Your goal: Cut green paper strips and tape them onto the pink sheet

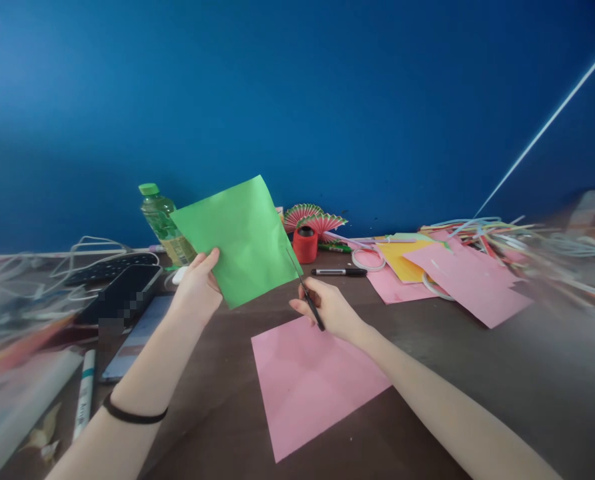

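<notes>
A square sheet of green paper (237, 240) is held up above the table by my left hand (200, 287), thumb in front and the other fingers mostly hidden behind it. My right hand (330, 308) is closed round the black handles of a pair of scissors (311, 300). The blades meet the green sheet close to its lower right corner; how far they have cut in is hard to see. Below my right hand a pink paper sheet (312, 393) lies flat on the dark table (217, 400).
Left stand a green-capped bottle (165, 223), a phone (127, 290), cables and a marker (85, 393). Behind my right hand are a red roll (305, 245), paper fans (312, 219) and a black pen (338, 272). Pink sheets (470, 283) and thin strips lie right. A blue wall (297, 100) rises behind.
</notes>
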The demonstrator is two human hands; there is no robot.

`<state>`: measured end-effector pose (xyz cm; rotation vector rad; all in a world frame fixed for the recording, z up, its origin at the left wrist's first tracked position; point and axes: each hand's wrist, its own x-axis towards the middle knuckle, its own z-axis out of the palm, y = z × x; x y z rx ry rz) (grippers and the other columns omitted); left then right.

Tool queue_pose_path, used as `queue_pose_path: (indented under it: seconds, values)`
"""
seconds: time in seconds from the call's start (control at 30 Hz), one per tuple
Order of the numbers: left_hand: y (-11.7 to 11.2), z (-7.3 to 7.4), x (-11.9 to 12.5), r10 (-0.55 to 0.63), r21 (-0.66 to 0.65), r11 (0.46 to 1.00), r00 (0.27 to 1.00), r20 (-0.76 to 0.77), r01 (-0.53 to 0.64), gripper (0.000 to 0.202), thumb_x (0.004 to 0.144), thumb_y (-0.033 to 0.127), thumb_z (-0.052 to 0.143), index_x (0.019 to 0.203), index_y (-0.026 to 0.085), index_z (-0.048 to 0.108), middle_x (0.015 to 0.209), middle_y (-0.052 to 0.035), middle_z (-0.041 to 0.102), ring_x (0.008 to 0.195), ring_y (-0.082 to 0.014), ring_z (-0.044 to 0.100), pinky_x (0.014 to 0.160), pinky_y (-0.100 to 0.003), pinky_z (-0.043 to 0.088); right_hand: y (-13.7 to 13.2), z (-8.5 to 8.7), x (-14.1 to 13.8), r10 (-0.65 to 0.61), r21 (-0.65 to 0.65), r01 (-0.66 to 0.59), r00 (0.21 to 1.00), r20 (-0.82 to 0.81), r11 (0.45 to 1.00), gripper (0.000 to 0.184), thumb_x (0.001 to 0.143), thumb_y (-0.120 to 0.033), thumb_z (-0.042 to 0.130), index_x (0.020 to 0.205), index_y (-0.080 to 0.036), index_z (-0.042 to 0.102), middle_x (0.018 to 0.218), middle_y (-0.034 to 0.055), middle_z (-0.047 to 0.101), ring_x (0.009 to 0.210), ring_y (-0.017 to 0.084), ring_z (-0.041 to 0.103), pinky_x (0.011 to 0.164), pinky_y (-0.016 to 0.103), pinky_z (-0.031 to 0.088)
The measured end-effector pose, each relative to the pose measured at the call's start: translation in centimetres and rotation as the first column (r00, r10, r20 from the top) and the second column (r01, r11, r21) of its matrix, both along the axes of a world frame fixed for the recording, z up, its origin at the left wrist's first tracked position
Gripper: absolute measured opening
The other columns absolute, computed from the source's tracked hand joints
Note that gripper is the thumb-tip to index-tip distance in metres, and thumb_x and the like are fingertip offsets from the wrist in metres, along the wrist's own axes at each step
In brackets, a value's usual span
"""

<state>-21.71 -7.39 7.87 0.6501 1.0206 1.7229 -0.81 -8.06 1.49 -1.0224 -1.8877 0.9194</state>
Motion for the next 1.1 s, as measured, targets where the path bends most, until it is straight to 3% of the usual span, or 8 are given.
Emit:
queue_pose_path:
  seconds: [0.23,0.4,0.87,1.1]
  values:
    - [0.06,0.25,0.33,0.106,-0.083,0.992,0.99,0.092,-0.098,0.043,0.079,0.008,0.054,0.119,0.023,0.045,0.119,-0.0056,0.058,0.116,-0.017,0.05,0.1,-0.033,0.04,-0.04,-0.09,-0.16,-0.013,-0.003,0.013,1.0,-0.003,1.0,0.032,0.075,-0.044,0.058,0.065,-0.02,0.039,0.053,-0.007,0.04,0.044,0.007,0.037,0.045,0.022,0.032]
    - [0.17,-0.05,0.15,0.058,-0.044,0.998,0.996,0.072,-0.055,0.034,0.081,0.01,0.053,0.113,0.022,0.051,0.117,-0.0065,0.06,0.115,-0.0185,0.051,0.098,-0.033,0.043,-0.08,-0.19,-0.21,-0.021,-0.033,0.019,0.999,-0.042,0.999,0.032,0.075,-0.046,0.057,0.067,-0.02,0.041,0.049,-0.0083,0.039,0.04,0.006,0.036,0.042,0.022,0.031]
    - [0.3,-0.25,0.03,0.064,-0.046,0.997,0.996,0.067,-0.061,0.027,0.08,0.01,0.054,0.105,0.02,0.054,0.119,-0.0062,0.058,0.117,-0.0191,0.05,0.095,-0.033,0.045,-0.29,0.21,-0.25,-0.03,-0.052,0.026,0.997,-0.071,0.998,0.03,0.073,-0.043,0.06,0.065,-0.02,0.042,0.049,-0.0089,0.037,0.039,0.006,0.036,0.042,0.021,0.032]
    - [0.12,0.04,-0.02,0.04,-0.021,0.999,0.997,0.061,-0.038,0.02,0.079,0.008,0.054,0.095,0.02,0.057,0.105,-0.0054,0.065,0.105,-0.0181,0.058,0.088,-0.032,0.05,-0.23,0.37,-0.28,-0.025,-0.109,0.015,0.995,-0.093,0.994,0.032,0.071,-0.045,0.061,0.066,-0.02,0.041,0.05,-0.0092,0.038,0.036,0.005,0.036,0.038,0.021,0.03]
